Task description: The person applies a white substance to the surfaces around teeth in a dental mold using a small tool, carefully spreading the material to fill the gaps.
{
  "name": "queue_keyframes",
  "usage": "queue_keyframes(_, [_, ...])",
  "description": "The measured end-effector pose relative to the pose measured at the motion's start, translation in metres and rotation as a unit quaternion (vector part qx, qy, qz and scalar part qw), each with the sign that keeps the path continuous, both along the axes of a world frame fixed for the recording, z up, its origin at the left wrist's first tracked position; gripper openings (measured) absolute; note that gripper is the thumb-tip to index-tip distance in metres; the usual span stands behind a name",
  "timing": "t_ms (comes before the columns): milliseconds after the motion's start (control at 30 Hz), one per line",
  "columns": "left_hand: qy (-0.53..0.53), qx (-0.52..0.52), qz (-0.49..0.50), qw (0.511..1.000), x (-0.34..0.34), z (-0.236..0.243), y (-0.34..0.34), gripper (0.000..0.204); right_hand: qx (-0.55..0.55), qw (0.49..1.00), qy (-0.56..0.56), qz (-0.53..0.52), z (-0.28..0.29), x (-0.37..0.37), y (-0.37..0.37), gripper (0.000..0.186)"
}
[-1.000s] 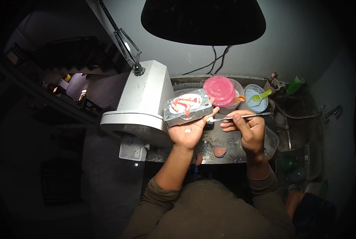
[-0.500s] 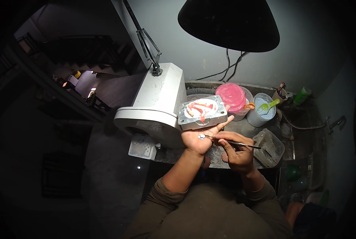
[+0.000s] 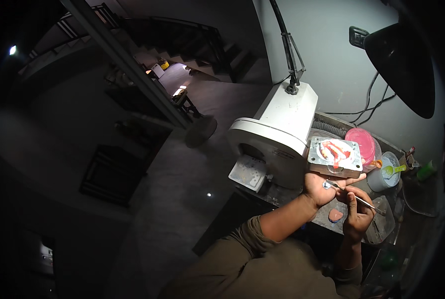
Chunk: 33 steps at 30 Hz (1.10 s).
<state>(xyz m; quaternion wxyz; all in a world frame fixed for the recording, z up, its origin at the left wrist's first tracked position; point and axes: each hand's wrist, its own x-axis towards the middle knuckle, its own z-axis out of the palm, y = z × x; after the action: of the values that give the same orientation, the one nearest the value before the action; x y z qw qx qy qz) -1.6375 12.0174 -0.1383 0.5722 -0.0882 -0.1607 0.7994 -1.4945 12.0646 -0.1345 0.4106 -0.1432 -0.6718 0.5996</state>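
Head view: turned leftward since a second ago, so the bench [image 3: 319,216] sits right of centre; you keep both hands close together above it.
Left hand [image 3: 317,193]: palm up beneath the grey metal block [image 3: 351,172]; one finger stretches past its right side, the others mostly hidden, so how they bend you cannot tell.
Block top: white fill [image 3: 324,153] with a red band [image 3: 336,162] across it, spilling toward your near edge.
Right hand [image 3: 358,215]: thumb and fingertips pinch the thin tool [image 3: 338,188].
Tool tip: a second ago clear of your palm, now at the white dab [image 3: 326,184] there; the work sits at the dab, the block's fill untouched.
Beyond the block: pink-lidded tub [image 3: 359,143], then pale-blue tub [image 3: 381,183] with green scoop [image 3: 394,170].
Left of block: white machine [image 3: 288,113].
Below your hands: pinkish piece [image 3: 335,215].
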Motion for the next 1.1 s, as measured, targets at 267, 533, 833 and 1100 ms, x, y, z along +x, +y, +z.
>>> queue_keyframes(267, [0.01,0.004,-0.028,1.0,-0.015,0.006,-0.036,0.071,-0.013,0.999,-0.01,-0.035,0.0,-0.012,-0.043,0.015])
queue_keyframes(533, [0.082,0.02,-0.007,0.996,-0.039,-0.026,-0.018,0.074,-0.001,0.997,-0.057,-0.044,-0.003,-0.028,-0.032,0.011])
queue_keyframes(833, [0.07,0.049,-0.043,0.995,-0.026,-0.044,-0.011,0.083,-0.019,0.996,-0.052,-0.074,-0.017,-0.011,-0.033,0.012])
queue_keyframes(1100, [0.092,-0.02,-0.041,0.995,-0.024,-0.041,-0.016,0.078,-0.039,0.996,-0.058,-0.052,-0.016,-0.013,-0.038,0.012])
